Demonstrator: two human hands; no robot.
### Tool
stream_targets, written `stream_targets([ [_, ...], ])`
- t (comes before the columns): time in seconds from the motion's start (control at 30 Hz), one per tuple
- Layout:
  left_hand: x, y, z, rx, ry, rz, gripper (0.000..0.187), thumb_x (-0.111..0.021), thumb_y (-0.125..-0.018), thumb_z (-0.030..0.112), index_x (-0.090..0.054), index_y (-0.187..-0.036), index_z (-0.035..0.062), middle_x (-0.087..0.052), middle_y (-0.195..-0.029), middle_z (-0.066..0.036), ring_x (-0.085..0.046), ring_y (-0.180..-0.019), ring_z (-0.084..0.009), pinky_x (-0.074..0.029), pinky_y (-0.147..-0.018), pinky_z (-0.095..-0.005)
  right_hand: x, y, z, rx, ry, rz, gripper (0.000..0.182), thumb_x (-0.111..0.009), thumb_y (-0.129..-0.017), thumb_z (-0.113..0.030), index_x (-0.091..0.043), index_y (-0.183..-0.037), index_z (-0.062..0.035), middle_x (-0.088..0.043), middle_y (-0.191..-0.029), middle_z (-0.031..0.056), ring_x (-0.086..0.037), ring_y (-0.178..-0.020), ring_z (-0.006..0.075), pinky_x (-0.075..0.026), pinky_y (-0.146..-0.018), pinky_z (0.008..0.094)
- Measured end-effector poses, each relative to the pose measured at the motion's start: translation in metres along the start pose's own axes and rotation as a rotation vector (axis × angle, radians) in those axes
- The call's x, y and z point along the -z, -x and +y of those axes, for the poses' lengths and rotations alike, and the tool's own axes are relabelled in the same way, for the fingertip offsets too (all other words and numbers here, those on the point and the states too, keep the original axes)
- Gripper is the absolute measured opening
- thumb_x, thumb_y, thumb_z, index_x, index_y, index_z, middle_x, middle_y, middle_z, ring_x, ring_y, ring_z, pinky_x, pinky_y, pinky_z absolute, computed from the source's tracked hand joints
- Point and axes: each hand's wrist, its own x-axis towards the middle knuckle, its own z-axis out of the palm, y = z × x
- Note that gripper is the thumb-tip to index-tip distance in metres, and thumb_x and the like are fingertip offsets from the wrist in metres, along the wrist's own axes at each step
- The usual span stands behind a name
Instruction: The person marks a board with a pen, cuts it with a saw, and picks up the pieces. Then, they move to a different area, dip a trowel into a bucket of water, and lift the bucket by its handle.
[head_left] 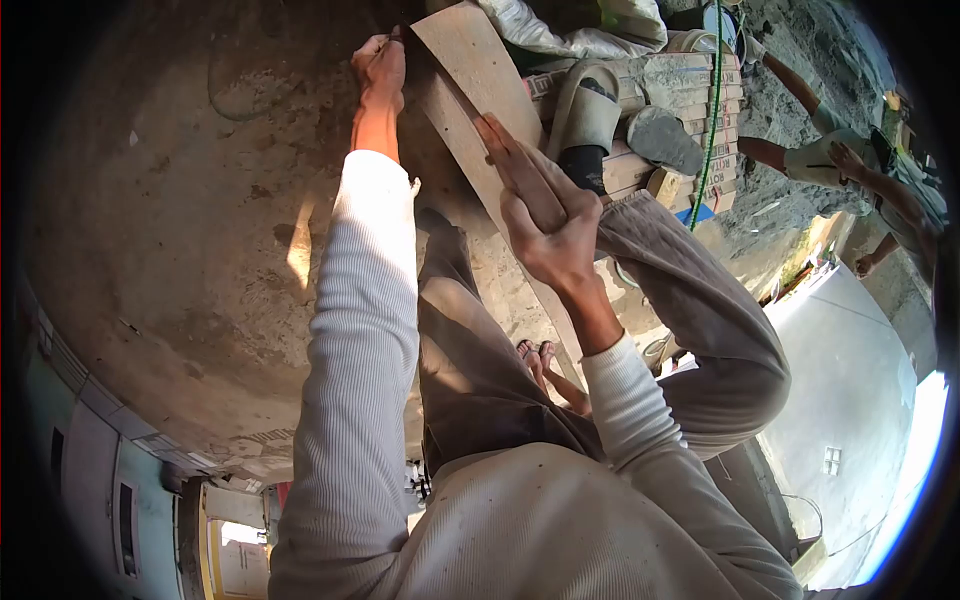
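Observation:
A long pale wooden board runs diagonally in front of me, with a thin dark line along it. My left hand is closed in a fist near the board's far left edge, a small dark end showing at its fingers; I cannot tell what it holds. Closer in, my right hand lies over the board, its thumb and fingers closed around a narrow brown wood-coloured piece that points along the board toward the left hand. My foot in a grey sandal rests beside the board.
Stacked printed cardboard boxes stand at the right, a loose sandal on top and a green rope across them. A white sack lies behind. Another person is at far right; someone's feet show below the board.

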Motion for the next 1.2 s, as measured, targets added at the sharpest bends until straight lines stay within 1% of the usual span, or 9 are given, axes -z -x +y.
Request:
stream_targets([
  [0.07, -0.002, 0.010, 0.019, -0.028, 0.012, 0.008, 0.029, -0.075, -0.099, 0.026, -0.074, -0.097, -0.0035, -0.062, -0.082, 0.004, -0.050, -0.079, -0.0095, -0.045, -0.074, -0.0307, 0.040, 0.064, -0.011, 0.114, 0.145, -0.011, 0.059, -0.058, -0.083, 0.004, -0.067, -0.141, -0.0017, -0.073, -0.134, 0.0203, -0.078, -0.108, 0.0220, -0.058, -0.088, 0.0262],
  [0.17, -0.009, 0.019, 0.019, -0.071, 0.074, 0.016, 0.030, -0.075, -0.100, 0.026, -0.074, -0.093, -0.0034, -0.062, -0.078, 0.003, -0.048, -0.075, -0.0099, -0.045, -0.069, -0.0328, 0.049, 0.091, -0.036, -0.037, 0.077, -0.011, 0.062, -0.058, -0.082, 0.004, -0.066, -0.143, -0.0023, -0.075, -0.129, 0.0188, -0.077, -0.094, 0.0189, -0.058, -0.081, 0.0263],
  [0.4, -0.001, 0.011, 0.006, -0.069, -0.090, 0.009, 0.037, -0.074, -0.101, 0.031, -0.075, -0.098, -0.0056, -0.071, -0.085, -0.003, -0.056, -0.081, -0.0116, -0.049, -0.077, -0.0325, -0.018, -0.010, 0.021, 0.124, 0.063, 0.028, 0.054, -0.065, -0.084, -0.005, -0.070, -0.137, -0.0014, -0.078, -0.117, 0.0213, -0.078, -0.090, 0.0212, -0.059, -0.085, 0.0295],
  [0.5, -0.016, 0.065, 0.011, -0.120, -0.034, 0.125, 0.042, -0.071, -0.102, 0.034, -0.074, -0.104, -0.0078, -0.075, -0.089, -0.011, -0.065, -0.087, -0.0205, -0.052, -0.082, -0.0360, -0.018, -0.006, 0.020, 0.171, 0.041, 0.078, 0.052, -0.066, -0.084, -0.005, -0.070, -0.135, 0.0012, -0.078, -0.114, 0.0243, -0.079, -0.091, 0.0222, -0.059, -0.088, 0.0302],
  [0.6, -0.018, 0.108, -0.011, -0.047, -0.030, 0.129, 0.048, -0.070, -0.101, 0.039, -0.074, -0.106, -0.0086, -0.074, -0.093, -0.013, -0.066, -0.089, -0.0232, -0.052, -0.083, -0.0378, -0.024, -0.006, 0.023, 0.148, -0.021, -0.013, 0.052, -0.068, -0.088, -0.003, -0.065, -0.138, 0.0101, -0.075, -0.128, 0.0187, -0.070, -0.114, 0.0183, -0.051, -0.104, 0.0298],
  [0.83, -0.007, 0.076, 0.003, -0.078, -0.027, 0.181, 0.060, -0.067, -0.100, 0.048, -0.071, -0.112, -0.0106, -0.074, -0.101, -0.020, -0.068, -0.093, -0.0296, -0.052, -0.085, -0.0422, -0.061, -0.042, -0.015, -0.026, -0.029, -0.009, 0.051, -0.068, -0.089, -0.005, -0.065, -0.137, 0.0107, -0.077, -0.114, 0.0132, -0.068, -0.100, 0.0105, -0.053, -0.095, 0.0270],
  [0.97, -0.007, 0.060, 0.007, -0.114, -0.031, 0.209, 0.068, -0.065, -0.100, 0.054, -0.070, -0.115, -0.0117, -0.074, -0.106, -0.023, -0.069, -0.095, -0.0333, -0.052, -0.086, -0.0446, -0.066, -0.044, -0.007, 0.140, -0.064, 0.043, 0.048, -0.067, -0.087, -0.004, -0.067, -0.132, 0.0119, -0.077, -0.104, 0.0143, -0.067, -0.091, 0.0091, -0.055, -0.088, 0.0259],
  [1.13, -0.006, 0.039, 0.014, -0.087, -0.006, 0.265, 0.077, -0.063, -0.099, 0.061, -0.069, -0.119, -0.0131, -0.074, -0.112, -0.027, -0.070, -0.098, -0.0379, -0.053, -0.088, -0.0477, -0.050, -0.028, -0.022, -0.074, 0.057, -0.010, 0.051, -0.067, -0.084, -0.002, -0.069, -0.134, 0.0079, -0.078, -0.117, 0.0184, -0.073, -0.101, 0.0125, -0.056, -0.089, 0.0258],
  [1.2, -0.007, 0.029, 0.003, -0.315, -0.049, 0.269, 0.085, -0.057, -0.099, 0.068, -0.068, -0.116, -0.0143, -0.074, -0.109, -0.029, -0.070, -0.098, -0.0399, -0.052, -0.086, -0.0497, -0.022, 0.019, -0.015, 0.198, 0.202, 0.019, 0.054, -0.065, -0.081, 0.001, -0.067, -0.134, 0.0101, -0.077, -0.124, 0.0217, -0.076, -0.106, 0.0172, -0.056, -0.090, 0.0255],
])
